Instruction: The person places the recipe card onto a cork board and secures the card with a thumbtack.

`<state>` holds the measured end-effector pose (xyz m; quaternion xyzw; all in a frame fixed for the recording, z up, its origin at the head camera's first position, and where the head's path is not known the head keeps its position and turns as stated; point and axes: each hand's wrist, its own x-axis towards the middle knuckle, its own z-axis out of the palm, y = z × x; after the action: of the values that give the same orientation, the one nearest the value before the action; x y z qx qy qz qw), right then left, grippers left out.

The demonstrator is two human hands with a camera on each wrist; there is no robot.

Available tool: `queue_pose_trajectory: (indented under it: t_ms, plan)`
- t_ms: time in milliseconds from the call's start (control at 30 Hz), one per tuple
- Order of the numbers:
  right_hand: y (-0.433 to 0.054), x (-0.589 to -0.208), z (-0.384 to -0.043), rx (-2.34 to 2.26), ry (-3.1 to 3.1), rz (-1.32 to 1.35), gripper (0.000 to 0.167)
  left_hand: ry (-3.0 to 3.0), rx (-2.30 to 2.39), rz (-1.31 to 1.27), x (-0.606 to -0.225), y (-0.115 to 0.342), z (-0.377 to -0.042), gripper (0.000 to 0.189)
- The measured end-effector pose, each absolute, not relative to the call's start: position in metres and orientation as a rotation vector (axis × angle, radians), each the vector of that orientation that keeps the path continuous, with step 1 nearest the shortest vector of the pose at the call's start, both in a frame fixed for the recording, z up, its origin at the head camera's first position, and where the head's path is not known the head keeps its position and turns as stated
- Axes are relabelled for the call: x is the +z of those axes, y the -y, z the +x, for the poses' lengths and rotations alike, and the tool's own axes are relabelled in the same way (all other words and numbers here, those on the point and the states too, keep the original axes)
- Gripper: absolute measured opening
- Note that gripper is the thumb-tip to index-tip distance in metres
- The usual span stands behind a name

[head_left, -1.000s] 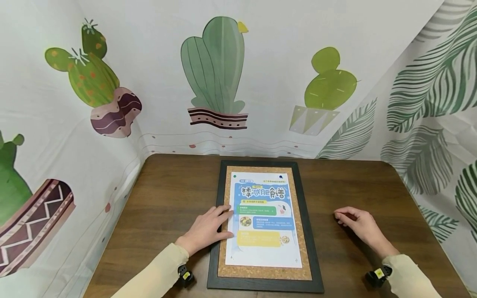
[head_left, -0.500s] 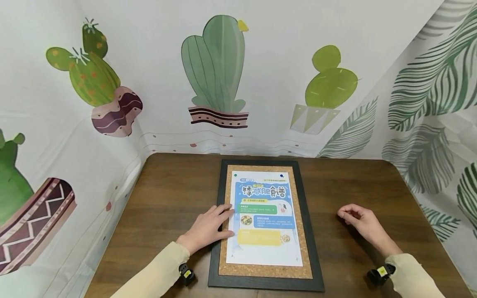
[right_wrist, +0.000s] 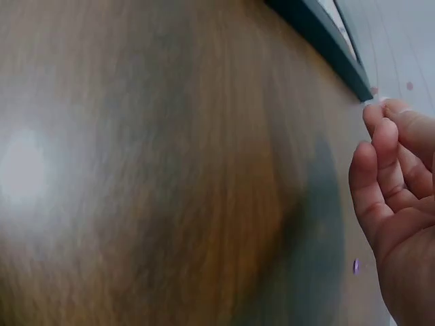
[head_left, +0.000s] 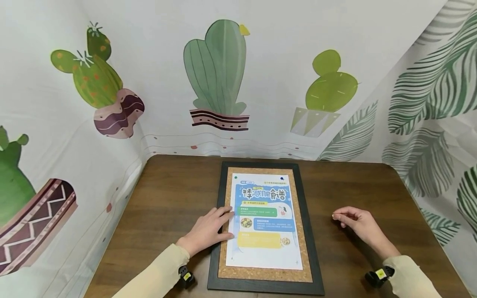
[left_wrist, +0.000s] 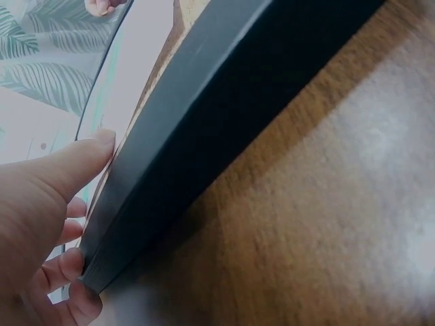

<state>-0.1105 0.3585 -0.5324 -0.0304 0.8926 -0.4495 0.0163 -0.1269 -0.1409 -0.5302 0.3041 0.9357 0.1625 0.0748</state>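
A cork board in a black frame lies on the dark wooden table, with a white printed sheet on it. Pins hold the sheet's upper corners: a green pin at left, a dark blue pin at right. My left hand rests across the frame's left side, fingertips and thumb touching the sheet's edge. Right of the board, my right hand is over the table, thumb and index fingertips together and the other fingers curled. Whether something tiny sits between those fingertips, I cannot tell.
The wooden table has rounded back corners. A white cloth printed with cacti and leaves hangs behind and beside it. In the right wrist view a tiny purple spot shows below the hand.
My right hand has shifted slightly right and then back left, its fingertips still together. The left hand and the board stay put; the head view tilts slightly.
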Motion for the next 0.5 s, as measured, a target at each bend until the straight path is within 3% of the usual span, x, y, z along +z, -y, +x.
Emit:
queue_pose_trajectory:
  t_ms: [500]
  plan:
    - [-0.31, -0.523, -0.116, -1.459, -2.655, -0.346, 0.005, -2.796, 0.498, 0.881, -0.528, 0.14, -0.125, 0.071]
